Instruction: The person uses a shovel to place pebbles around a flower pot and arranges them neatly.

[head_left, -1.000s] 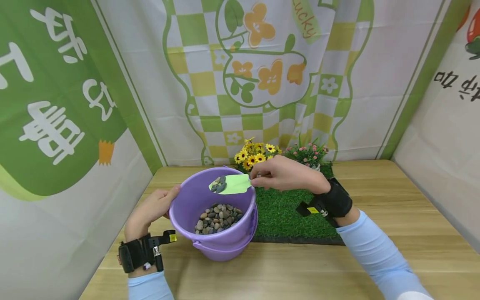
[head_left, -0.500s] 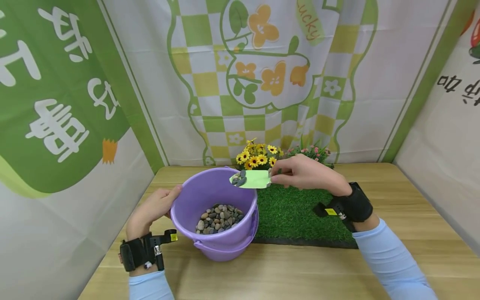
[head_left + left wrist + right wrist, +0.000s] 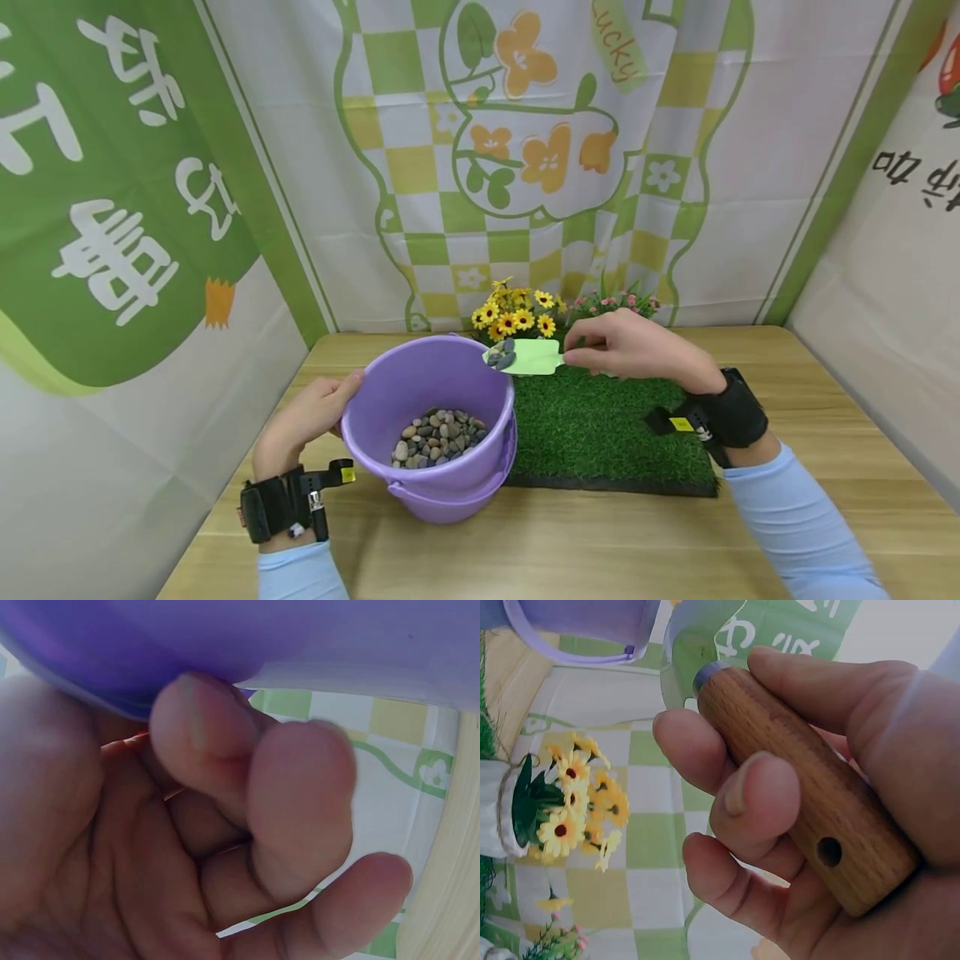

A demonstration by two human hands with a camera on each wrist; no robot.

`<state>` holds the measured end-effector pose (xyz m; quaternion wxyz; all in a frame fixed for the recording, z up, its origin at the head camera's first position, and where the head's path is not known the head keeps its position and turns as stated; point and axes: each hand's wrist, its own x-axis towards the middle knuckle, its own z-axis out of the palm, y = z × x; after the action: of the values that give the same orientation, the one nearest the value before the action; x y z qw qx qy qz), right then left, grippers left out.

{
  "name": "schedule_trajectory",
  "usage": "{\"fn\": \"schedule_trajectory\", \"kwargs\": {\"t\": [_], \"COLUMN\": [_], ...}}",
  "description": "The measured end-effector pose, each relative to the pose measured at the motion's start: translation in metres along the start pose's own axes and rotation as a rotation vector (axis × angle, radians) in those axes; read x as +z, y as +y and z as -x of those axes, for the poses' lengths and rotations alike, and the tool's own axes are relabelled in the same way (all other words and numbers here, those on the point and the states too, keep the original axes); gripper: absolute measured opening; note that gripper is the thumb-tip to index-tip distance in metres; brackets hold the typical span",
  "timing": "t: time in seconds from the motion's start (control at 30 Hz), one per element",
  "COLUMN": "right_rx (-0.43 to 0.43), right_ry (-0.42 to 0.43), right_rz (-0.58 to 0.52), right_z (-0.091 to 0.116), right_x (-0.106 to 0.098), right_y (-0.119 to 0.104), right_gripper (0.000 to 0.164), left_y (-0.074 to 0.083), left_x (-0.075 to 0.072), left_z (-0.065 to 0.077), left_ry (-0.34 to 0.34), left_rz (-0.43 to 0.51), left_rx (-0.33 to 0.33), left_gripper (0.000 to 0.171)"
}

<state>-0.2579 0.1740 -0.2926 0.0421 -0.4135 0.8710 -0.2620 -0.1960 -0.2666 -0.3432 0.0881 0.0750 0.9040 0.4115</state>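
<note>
My left hand [image 3: 313, 412] grips the left rim of a purple bucket [image 3: 450, 483], which leans a little toward me. Thumb and curled fingers pinch the rim in the left wrist view. Pebbles [image 3: 438, 437] lie heaped on the bucket's bottom. In my right hand [image 3: 630, 346] is a small light-green garden trowel [image 3: 538, 357], held level just past the bucket's right rim. A few stones [image 3: 501, 353] rest near its tip. The right wrist view shows my fingers and thumb around its wooden handle [image 3: 802, 787].
A green artificial-turf mat [image 3: 600, 442] lies right of the bucket on the wooden table [image 3: 600, 542]. Behind stand yellow potted flowers [image 3: 517, 312] and pink flowers [image 3: 630, 304], close to the hanging cloth [image 3: 480, 242]. Cloth walls enclose both sides.
My right hand has moved right, carrying the trowel with its stones from over the bucket to its right rim. The left hand and bucket have stayed in place.
</note>
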Motion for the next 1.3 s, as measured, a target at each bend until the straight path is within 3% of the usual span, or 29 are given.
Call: {"fn": "schedule_trajectory", "kwargs": {"t": [0.47,1.3], "right_rx": [0.118,0.250], "right_ry": [-0.002,0.023], "right_rz": [-0.035,-0.097], "right_z": [0.019,0.047], "right_x": [-0.003,0.005], "right_y": [0.022,0.062], "right_gripper": [0.021,0.025], "left_y": [0.000,-0.004], "left_x": [0.002,0.001], "left_z": [-0.001,-0.003], "left_ry": [-0.002,-0.004], "left_rz": [-0.001,0.012], "left_rx": [0.007,-0.003], "left_gripper": [0.060,0.059]}}
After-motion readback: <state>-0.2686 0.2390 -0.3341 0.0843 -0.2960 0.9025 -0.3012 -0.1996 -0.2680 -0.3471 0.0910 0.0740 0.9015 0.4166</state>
